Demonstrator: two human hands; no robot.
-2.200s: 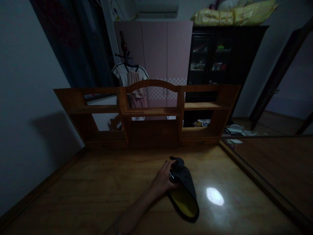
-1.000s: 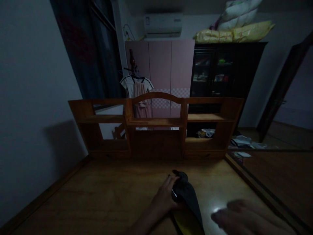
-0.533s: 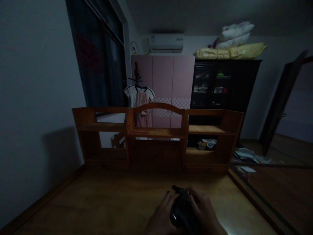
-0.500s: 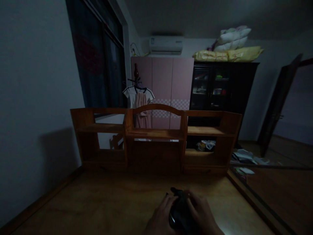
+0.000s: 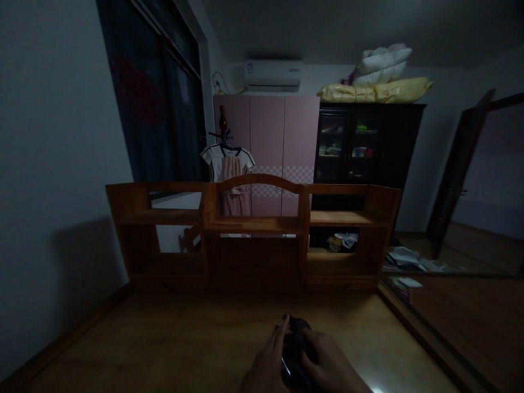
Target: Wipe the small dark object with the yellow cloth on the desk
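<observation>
Both my hands meet at the bottom middle of the dim view, on a wooden desk top [image 5: 172,349]. A dark cloth pouch [image 5: 295,349] lies between them; earlier it showed a yellow lining, now cut off by the frame edge. My left hand [image 5: 268,365] presses on the pouch's left side with fingers stretched along it. My right hand [image 5: 327,368] curls over its right side. A small shiny dark thing sits at the pouch's left edge, too dim to name.
A wooden shelf unit [image 5: 254,229] stands across the back of the desk. Behind it are a pink wardrobe [image 5: 266,142], hanging clothes [image 5: 227,164] and a dark glass cabinet [image 5: 360,147]. A wall runs along the left; papers lie on the floor [image 5: 405,256] at right.
My right hand came in from the right and closed on the pouch beside my left hand. The camera tilted up, so the pouch's lower part left the frame.
</observation>
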